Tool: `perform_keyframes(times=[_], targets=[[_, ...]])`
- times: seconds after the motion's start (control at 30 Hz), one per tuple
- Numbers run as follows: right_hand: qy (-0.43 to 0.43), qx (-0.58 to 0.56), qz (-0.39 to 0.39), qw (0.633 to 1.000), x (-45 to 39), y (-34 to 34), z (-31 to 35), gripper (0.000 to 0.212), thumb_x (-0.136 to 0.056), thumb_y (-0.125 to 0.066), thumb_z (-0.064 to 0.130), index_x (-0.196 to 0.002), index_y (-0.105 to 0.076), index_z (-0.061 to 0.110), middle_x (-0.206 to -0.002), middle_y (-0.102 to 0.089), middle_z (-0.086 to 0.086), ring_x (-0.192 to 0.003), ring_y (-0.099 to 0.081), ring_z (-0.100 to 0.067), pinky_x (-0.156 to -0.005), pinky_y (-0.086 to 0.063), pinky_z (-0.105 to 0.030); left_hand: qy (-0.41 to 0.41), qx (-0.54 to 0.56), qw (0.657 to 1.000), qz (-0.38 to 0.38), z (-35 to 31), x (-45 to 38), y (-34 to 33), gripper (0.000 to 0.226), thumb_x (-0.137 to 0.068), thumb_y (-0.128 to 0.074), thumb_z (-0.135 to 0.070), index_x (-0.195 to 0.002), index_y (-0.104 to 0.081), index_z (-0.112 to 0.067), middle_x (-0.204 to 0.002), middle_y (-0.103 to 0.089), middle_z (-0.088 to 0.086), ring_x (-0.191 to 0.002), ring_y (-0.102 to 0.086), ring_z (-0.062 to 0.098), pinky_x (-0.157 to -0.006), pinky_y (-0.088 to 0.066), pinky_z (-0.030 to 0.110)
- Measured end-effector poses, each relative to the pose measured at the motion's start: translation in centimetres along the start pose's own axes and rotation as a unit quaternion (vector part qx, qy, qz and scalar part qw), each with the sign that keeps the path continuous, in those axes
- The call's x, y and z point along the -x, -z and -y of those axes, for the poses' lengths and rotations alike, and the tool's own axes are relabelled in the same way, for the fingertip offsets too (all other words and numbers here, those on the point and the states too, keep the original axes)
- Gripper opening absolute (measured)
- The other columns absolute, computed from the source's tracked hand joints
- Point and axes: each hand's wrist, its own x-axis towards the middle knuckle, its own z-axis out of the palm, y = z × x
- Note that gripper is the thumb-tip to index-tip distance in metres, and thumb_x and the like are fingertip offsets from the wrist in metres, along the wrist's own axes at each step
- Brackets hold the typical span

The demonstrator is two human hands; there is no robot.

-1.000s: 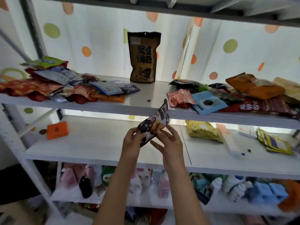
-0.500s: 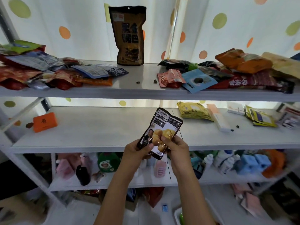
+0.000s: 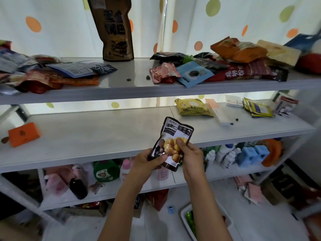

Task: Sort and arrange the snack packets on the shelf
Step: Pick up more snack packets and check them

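A black chestnut snack packet [image 3: 175,134] with yellow nuts printed on it stands upright in front of the middle shelf [image 3: 97,134]. My left hand [image 3: 147,160] grips its lower left corner and my right hand [image 3: 190,153] pinches its right side. On the upper shelf [image 3: 135,87] a tall brown pouch [image 3: 112,30] stands upright at the back. Loose packets lie in a heap at the left [image 3: 52,75] and another heap at the right [image 3: 217,66].
The middle shelf holds an orange box [image 3: 23,133] at the left, a yellow packet [image 3: 192,107], a flat white box [image 3: 217,112] and more packets [image 3: 257,108] at the right. Bottles [image 3: 225,155] and containers fill the lower shelf. A white bin [image 3: 189,221] sits on the floor.
The view has dropped and moved closer. Both hands have lowered the chestnut packet from the upper shelf's edge to the front of the middle shelf and turned its printed face toward me.
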Motion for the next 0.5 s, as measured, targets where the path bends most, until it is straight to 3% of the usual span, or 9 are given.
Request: perform_keyframes(times=[0.1, 0.2, 0.4, 0.5], targets=[[0.005, 0.022, -0.014, 1.0, 0.0, 1.0, 0.0, 0.01, -0.088, -0.07, 0.012, -0.091, -0.076, 0.005, -0.091, -0.074, -0.018, -0.079, -0.067, -0.028, -0.074, -0.056, -0.037, 0.005, -0.014, 1.0, -0.013, 0.0, -0.6, -1.2, 0.01, -0.086, -0.072, -0.022, -0.095, -0.073, -0.017, -0.089, -0.077, 0.004, -0.087, -0.073, 0.02, -0.074, -0.059, 0.027], [0.011, 0.054, -0.008, 0.998, 0.1, 2.0, 0.2, 0.013, -0.089, -0.07, 0.016, -0.092, -0.076, 0.004, -0.086, -0.072, -0.017, -0.073, -0.065, -0.026, -0.062, -0.055, -0.03, 0.005, -0.014, 0.999, -0.042, 0.9, -1.5, -2.8, 0.006, -0.087, -0.07, -0.024, -0.091, -0.074, -0.021, -0.088, -0.077, 0.002, -0.085, -0.073, 0.018, -0.08, -0.058, 0.034], [0.018, 0.09, -0.031, 0.995, 0.4, 5.9, 1.3, 0.021, -0.091, -0.068, 0.018, -0.1, -0.072, -0.001, -0.078, -0.07, -0.013, -0.061, -0.063, -0.02, -0.057, -0.053, -0.028, -0.019, -0.012, 0.999, -0.046, 2.6, -1.7, -6.6, 0.014, -0.088, -0.069, -0.016, -0.099, -0.071, -0.006, -0.089, -0.076, 0.006, -0.08, -0.071, 0.015, -0.068, -0.056, 0.024], [0.009, 0.133, -0.045, 0.99, 0.6, 8.7, 1.6, 0.015, -0.09, -0.068, 0.018, -0.093, -0.074, 0.005, -0.07, -0.068, -0.011, -0.063, -0.06, -0.019, -0.065, -0.049, -0.033, -0.015, -0.003, 0.999, -0.04, 2.8, -1.7, -9.2, 0.009, -0.09, -0.066, -0.011, -0.096, -0.072, -0.008, -0.085, -0.075, 0.004, -0.075, -0.072, 0.012, -0.059, -0.052, 0.017]])
